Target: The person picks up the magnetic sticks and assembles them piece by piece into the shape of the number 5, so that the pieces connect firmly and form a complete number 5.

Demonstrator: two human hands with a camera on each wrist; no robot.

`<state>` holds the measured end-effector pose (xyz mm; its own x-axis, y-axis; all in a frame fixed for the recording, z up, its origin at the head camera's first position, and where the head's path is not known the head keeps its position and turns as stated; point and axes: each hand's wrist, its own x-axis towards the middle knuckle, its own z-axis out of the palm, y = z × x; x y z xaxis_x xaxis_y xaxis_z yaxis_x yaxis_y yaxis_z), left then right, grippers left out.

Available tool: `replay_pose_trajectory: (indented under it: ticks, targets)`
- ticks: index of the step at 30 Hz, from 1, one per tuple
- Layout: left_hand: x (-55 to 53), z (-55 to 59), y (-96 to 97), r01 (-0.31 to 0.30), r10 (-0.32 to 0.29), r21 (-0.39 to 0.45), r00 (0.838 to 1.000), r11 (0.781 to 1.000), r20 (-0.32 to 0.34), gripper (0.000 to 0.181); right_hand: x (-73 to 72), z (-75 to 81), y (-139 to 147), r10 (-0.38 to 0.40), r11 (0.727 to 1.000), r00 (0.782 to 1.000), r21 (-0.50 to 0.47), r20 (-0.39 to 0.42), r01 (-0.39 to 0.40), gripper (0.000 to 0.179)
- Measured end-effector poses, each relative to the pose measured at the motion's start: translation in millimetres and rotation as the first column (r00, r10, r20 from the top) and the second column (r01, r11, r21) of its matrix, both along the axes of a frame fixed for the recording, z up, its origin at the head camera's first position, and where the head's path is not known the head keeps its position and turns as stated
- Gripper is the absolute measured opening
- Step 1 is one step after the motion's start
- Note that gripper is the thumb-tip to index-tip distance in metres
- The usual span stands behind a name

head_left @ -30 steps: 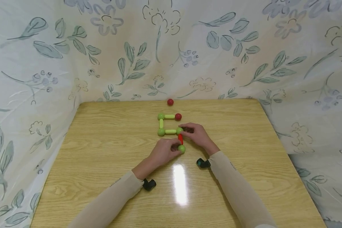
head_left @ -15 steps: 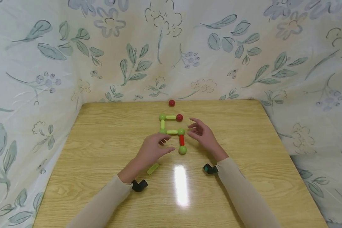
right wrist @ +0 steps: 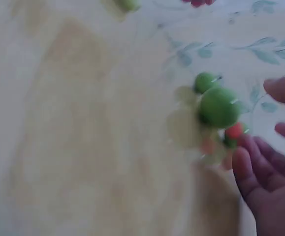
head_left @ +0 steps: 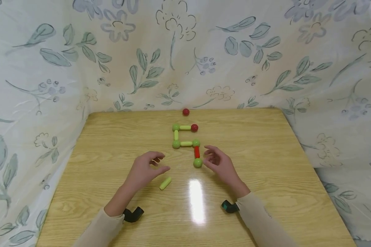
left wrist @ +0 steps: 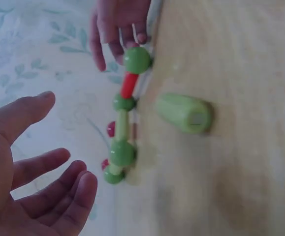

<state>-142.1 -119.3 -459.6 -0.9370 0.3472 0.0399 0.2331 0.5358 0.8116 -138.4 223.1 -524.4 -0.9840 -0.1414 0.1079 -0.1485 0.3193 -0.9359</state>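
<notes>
A chain of balls and rods lies on the table, bent like a "5". Its top end is a red ball (head_left: pixel 194 127), joined by yellow-green rods (head_left: pixel 186 143) to several green balls (head_left: pixel 176 144). A red rod (head_left: pixel 197 152) links down to the green end ball (head_left: pixel 198 162). My right hand (head_left: pixel 220 163) is just right of that ball, fingers loosely bent with nothing in them. My left hand (head_left: pixel 144 170) hovers with thumb and fingers apart, holding nothing. Below its thumb lies a loose yellow-green rod (head_left: pixel 165 183), its square end face showing in the left wrist view.
A loose red ball (head_left: pixel 186 112) sits at the table's back edge, near the flowered cloth (head_left: pixel 185 51) behind. Light glares off the wooden table (head_left: pixel 266 144) in front of the chain. Black wrist cameras (head_left: pixel 133 214) stick out from both wrists.
Both hands have let go of the chain. The left has drawn back left and toward the body, uncovering the loose rod. The right has shifted right, then down beside the end ball.
</notes>
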Motion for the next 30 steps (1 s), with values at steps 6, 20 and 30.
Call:
replay_pose_trajectory:
  ticks: [6,20,30]
  targets:
    - [6.9,-16.0,-4.2,0.072,-0.072,-0.004,0.997,0.997,0.007,0.049,6.4,-13.9,1.6,0.043,0.998,0.995,0.044,-0.092,-0.04,0.052]
    - [17.1,-33.1,-2.6,0.133,-0.133,-0.167,0.991,0.977,0.012,0.04,2.7,-18.0,-3.9,0.105,0.985,0.983,0.151,-0.15,-0.082,0.047]
    - [21.8,-34.9,-2.2,0.161,-0.162,-0.198,0.987,0.967,0.013,0.027,3.0,-16.1,-9.9,0.087,0.976,0.979,0.212,-0.182,-0.047,0.042]
